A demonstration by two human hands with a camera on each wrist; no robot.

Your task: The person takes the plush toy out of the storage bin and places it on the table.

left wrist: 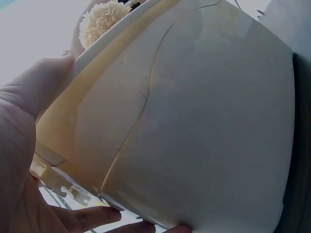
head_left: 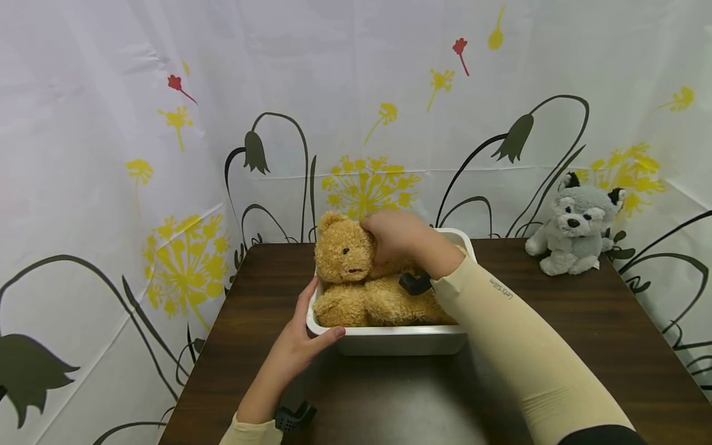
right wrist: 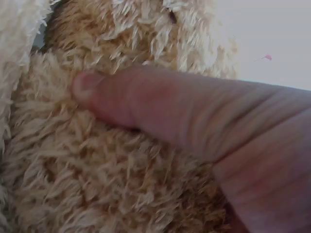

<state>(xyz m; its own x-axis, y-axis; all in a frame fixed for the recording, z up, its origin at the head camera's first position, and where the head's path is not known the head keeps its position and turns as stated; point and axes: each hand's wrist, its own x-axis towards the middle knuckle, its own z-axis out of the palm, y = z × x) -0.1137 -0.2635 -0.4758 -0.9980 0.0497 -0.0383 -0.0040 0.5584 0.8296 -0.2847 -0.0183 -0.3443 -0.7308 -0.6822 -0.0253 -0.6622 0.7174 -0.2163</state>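
A golden-brown teddy bear [head_left: 340, 248] sits in a white plastic bin [head_left: 400, 341] on the table, its head rising above the rim. My left hand [head_left: 295, 346] grips the bin's left front corner, thumb over the rim. In the left wrist view, the fingers of that hand [left wrist: 43, 145] spread along the bin's outer wall [left wrist: 209, 111]. My right hand [head_left: 402, 238] holds the bear beside its head. The right wrist view has the thumb of that hand [right wrist: 194, 114] pressed into the bear's shaggy fur [right wrist: 97, 179]; the other fingers are hidden.
A grey and white plush husky [head_left: 578, 228] sits at the back right of the dark wooden table [head_left: 562, 321]. Behind the table hangs a white curtain [head_left: 356, 74] printed with flowers.
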